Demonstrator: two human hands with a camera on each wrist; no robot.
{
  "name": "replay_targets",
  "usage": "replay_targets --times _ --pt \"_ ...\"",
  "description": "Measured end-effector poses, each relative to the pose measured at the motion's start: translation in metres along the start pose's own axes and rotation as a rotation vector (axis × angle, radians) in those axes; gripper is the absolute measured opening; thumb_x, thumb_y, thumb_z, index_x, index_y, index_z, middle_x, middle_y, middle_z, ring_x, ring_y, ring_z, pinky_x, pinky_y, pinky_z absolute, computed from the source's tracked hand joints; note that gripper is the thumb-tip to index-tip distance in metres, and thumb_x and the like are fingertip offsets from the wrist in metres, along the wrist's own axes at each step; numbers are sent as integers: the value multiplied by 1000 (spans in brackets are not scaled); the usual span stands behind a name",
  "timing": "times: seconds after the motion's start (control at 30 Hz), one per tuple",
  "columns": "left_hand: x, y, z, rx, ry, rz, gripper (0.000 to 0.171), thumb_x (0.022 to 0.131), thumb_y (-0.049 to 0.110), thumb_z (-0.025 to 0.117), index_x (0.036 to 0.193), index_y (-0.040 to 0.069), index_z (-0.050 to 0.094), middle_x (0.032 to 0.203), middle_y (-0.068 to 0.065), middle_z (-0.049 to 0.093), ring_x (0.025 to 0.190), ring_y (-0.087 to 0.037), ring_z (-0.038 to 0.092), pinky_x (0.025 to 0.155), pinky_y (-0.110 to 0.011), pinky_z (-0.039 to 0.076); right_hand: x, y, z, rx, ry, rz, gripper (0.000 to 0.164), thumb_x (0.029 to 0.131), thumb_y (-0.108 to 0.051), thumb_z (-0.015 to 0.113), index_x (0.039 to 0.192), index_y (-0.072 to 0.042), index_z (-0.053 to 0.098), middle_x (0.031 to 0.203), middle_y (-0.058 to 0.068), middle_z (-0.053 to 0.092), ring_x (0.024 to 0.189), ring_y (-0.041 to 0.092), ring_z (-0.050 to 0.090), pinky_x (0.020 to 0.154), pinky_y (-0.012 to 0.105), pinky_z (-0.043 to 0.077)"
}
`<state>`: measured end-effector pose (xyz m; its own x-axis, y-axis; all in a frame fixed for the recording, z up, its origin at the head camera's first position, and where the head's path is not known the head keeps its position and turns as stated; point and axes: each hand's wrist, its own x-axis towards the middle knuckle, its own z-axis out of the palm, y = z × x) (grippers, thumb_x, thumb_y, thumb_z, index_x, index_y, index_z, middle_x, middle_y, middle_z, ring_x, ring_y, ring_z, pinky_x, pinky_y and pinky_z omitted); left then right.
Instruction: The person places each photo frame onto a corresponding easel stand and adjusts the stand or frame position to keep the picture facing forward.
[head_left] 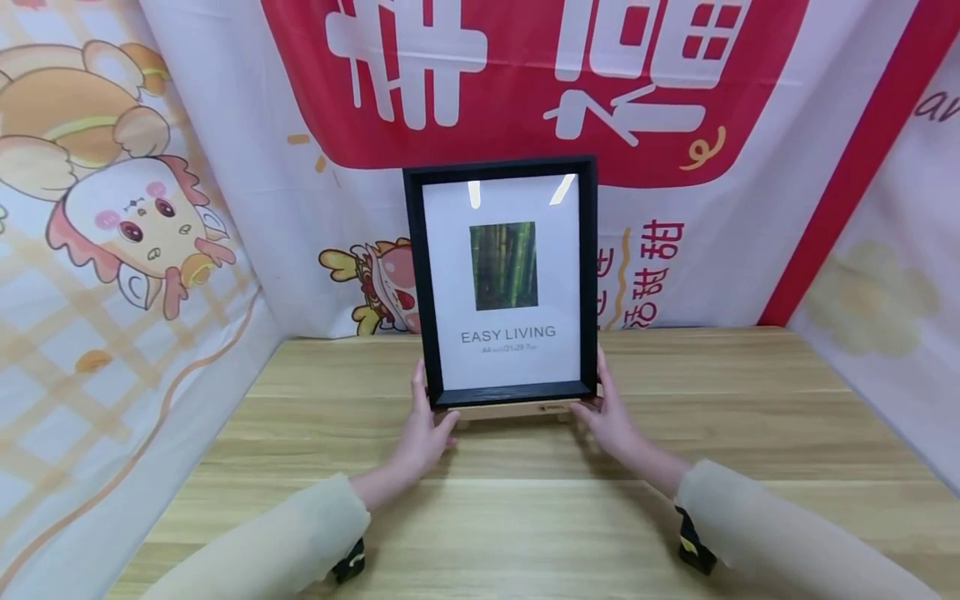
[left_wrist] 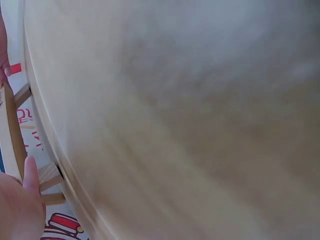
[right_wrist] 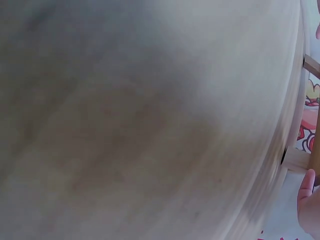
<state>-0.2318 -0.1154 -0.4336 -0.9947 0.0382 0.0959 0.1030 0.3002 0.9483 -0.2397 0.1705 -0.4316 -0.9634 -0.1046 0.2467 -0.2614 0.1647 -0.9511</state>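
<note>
A black picture frame [head_left: 512, 283] stands upright, leaning slightly back, on a small wooden easel [head_left: 517, 410]. Behind its glass is a white sheet with a green bamboo photo and the words EASY LIVING. My left hand [head_left: 422, 435] grips the lower left corner, its thumb at the front of the easel's ledge and fingers along the frame's side. At the lower right corner my right hand [head_left: 613, 421] holds on in the same way. The wrist views show the easel's legs [left_wrist: 52, 198] under the ledge, with the left thumb [left_wrist: 31, 172] and right thumb [right_wrist: 307, 184] beside it.
The wood-grain table [head_left: 517, 517] extends in front of and around the easel. A printed cloth [head_left: 360, 208] with red and white characters hangs close behind, and patterned cloth sides [head_left: 135, 333] flank the table. Dark straps show under both sleeves.
</note>
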Motion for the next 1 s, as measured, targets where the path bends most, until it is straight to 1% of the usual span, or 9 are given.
replay_targets --times 0.13,0.23,0.33,0.47,0.63,0.8,1.0 --pt "5 1 2 1 -19 -4 107 93 -4 59 145 58 -11 151 -22 33 117 -39 53 58 -39 59 -4 0 -2 -31 27 -14 107 83 24 57 157 -23 -5 144 32 26 113 53 50 91 32 52" --pt "9 2 2 8 -27 -11 108 93 -3 60 144 61 -11 148 -21 38 115 -38 55 58 -39 59 -7 -1 -3 -69 45 -13 108 83 22 58 157 -25 -5 144 31 29 113 50 51 93 35 51" --pt "12 2 3 12 -32 -13 108 93 -3 60 143 63 -10 146 -20 42 113 -38 57 59 -39 59 -8 -2 -4 -80 55 -6 108 84 21 58 157 -27 -5 142 30 31 113 48 52 94 35 50" --pt "13 3 5 16 -38 -11 109 93 -3 60 143 63 -11 147 -21 41 114 -39 56 60 -39 59 -9 0 -6 -62 58 -5 108 83 22 59 157 -27 -4 142 31 31 113 49 52 92 32 51" --pt "12 5 9 -1 -47 -15 110 92 -4 60 142 64 -11 150 -19 37 111 -38 58 60 -39 59 -9 2 -11 -58 45 2 108 85 20 58 156 -29 -6 144 31 29 113 50 52 90 27 51" --pt "11 4 11 -24 -51 3 110 92 -5 59 142 63 -10 150 -20 36 111 -36 57 59 -39 59 -9 2 -16 -67 24 14 107 87 19 57 156 -29 -8 145 33 26 112 51 53 87 24 51" --pt "14 6 12 -16 -32 15 110 92 -5 60 143 62 -9 149 -21 36 106 -35 59 58 -39 58 -4 2 -18 -90 11 10 107 87 18 57 156 -32 -9 147 33 23 113 51 51 90 25 50"
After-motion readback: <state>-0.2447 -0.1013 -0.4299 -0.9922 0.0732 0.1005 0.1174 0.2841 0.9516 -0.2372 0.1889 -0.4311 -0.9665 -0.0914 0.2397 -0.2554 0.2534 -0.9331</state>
